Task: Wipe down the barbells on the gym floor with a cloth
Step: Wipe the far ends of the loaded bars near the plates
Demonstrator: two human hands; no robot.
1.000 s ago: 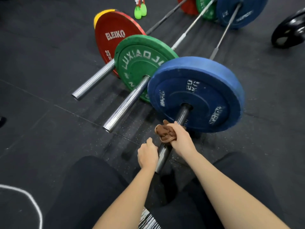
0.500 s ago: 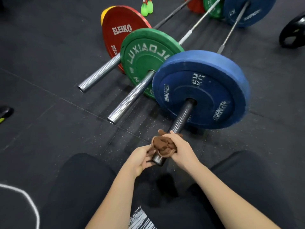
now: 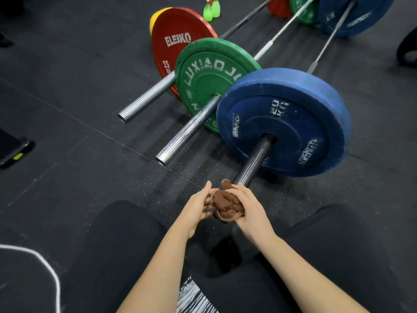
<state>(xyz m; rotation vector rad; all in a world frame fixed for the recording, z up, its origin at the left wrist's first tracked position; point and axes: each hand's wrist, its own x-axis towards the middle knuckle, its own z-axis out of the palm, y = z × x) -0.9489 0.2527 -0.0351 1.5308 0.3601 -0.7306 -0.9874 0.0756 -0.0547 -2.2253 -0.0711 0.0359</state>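
Barbells (image 3: 187, 134) lay three abreast on the dark rubber floor (image 3: 67, 91), their sleeve ends pointing toward the seated person. A brown cloth (image 3: 226, 204) was bunched over the end of the nearest sleeve (image 3: 252, 163), a dark one that ran into a blue plate (image 3: 293, 123). The right hand (image 3: 250, 211) gripped the cloth around that sleeve end. The left hand (image 3: 198, 206) met it from the other side, thumb raised and fingers curled onto the cloth's left edge. Beyond, a green plate (image 3: 209, 75) and a red plate (image 3: 176, 41) sat on chrome sleeves. Green spray bottles (image 3: 211, 10) stood behind the red plate.
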